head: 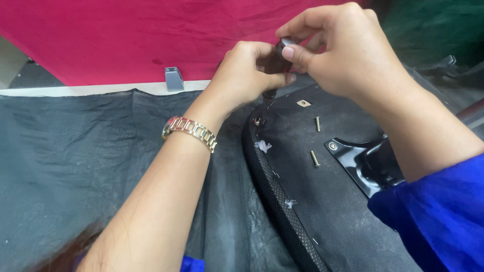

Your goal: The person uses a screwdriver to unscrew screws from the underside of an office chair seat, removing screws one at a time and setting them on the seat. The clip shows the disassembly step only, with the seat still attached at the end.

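Head view: screwdriver (276, 63) upright, tip down.

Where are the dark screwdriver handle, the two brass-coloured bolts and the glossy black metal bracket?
dark screwdriver handle (277, 59), head view, on the grip between both hands.
two brass-coloured bolts (317, 123), head view, on the upper bolt's shank.
glossy black metal bracket (364, 162), head view, on its flat plate.

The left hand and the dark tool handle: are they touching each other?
Touching. The head view shows the left hand closed around the dark tool handle, its thumb pressed on the side; the right hand pinches the handle's top.
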